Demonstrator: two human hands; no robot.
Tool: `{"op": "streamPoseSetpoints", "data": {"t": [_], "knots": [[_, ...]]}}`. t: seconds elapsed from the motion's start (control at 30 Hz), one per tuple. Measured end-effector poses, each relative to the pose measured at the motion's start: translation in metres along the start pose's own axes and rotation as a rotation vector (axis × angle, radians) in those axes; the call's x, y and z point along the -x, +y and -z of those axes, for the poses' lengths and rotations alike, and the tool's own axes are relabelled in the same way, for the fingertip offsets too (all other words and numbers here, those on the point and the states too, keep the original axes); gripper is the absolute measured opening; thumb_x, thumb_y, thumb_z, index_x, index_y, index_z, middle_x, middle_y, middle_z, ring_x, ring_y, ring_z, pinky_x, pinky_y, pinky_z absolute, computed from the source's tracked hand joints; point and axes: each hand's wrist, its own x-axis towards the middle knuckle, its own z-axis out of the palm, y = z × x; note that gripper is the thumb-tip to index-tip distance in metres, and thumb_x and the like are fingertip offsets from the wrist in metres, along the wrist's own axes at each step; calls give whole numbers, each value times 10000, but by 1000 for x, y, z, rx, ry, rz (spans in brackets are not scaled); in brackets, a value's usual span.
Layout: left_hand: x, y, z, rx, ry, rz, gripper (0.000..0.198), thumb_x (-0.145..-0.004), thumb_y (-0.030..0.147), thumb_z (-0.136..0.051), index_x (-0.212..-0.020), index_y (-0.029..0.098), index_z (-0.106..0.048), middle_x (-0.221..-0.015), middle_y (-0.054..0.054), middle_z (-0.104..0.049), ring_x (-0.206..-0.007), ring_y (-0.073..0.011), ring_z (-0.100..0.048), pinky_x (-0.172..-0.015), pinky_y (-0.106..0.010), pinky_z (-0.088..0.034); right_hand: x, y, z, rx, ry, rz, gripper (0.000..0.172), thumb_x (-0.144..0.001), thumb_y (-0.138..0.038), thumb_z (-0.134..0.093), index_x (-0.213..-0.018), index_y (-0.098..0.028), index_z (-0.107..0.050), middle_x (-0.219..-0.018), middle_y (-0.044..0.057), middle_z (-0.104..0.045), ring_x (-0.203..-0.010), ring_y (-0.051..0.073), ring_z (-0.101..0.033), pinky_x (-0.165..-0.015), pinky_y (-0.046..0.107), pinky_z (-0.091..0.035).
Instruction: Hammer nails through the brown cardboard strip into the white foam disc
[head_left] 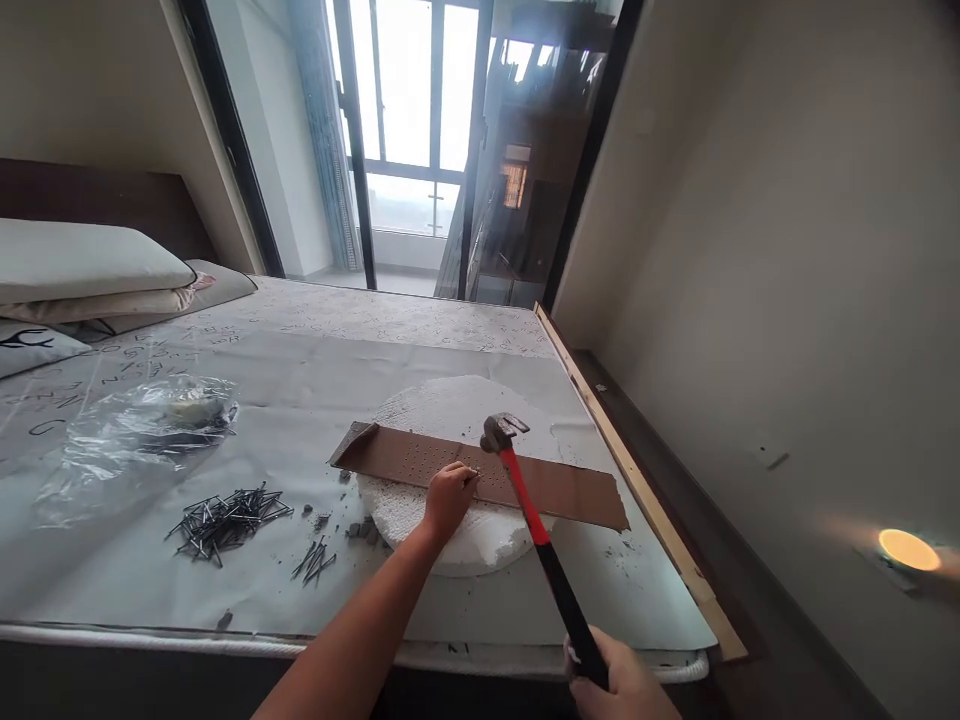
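My left hand (pixel 450 498) rests on a perforated brown strip (pixel 480 475), its fingertips pinched on what looks like a small nail. The strip, dotted with rows of small holes, lies across a white foam disc (pixel 457 410). My right hand (pixel 619 680) grips the black handle of a red-and-black claw hammer (pixel 529 495), whose steel head hangs just above the strip. Loose black nails lie to the left in a large heap (pixel 225 522) and a smaller one (pixel 313 560).
A paper-covered mattress (pixel 300 340) bears everything, with grey crumbs (pixel 364 530) near the foam. A crumpled plastic bag (pixel 142 430) lies to the left, and pillows (pixel 82 265) lie beyond it. A wooden strip (pixel 645 490) runs along the right edge beside a wall (pixel 750 250).
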Motion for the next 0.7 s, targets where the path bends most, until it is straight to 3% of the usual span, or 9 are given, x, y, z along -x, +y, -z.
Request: {"op": "streamPoseSetpoints", "data": {"t": [0.3, 0.47, 0.7], "knots": [[1, -1, -2, -1, 7, -12, 180, -786, 180, -538, -663, 186, -669, -687, -37, -639, -663, -135, -589, -615, -227, -427, 5, -7, -5, 56, 61, 80, 107, -662, -301, -490, -665, -200, -456, -570, -48, -330, -558, 122, -336, -541, 235, -311], [3, -2, -1, -33, 1, -5, 200, -787, 163, -526, -639, 187, -659, -683, -35, -632, -661, -134, -580, -624, -230, -424, 0, -7, -10, 50, 18, 68, 87, -631, -271, -502, -664, -190, -512, -570, -25, -420, -612, 150, -406, -592, 246, -361], [3, -1, -1, 2, 4, -16, 201, -789, 164, -526, -637, 182, -656, -668, -35, -624, -664, -135, -576, -629, -233, -424, 0, -5, -6, 48, 67, 23, 85, -657, -275, -531, -650, -193, -509, -560, -28, -440, -582, 138, -439, -571, 236, -371]]}}
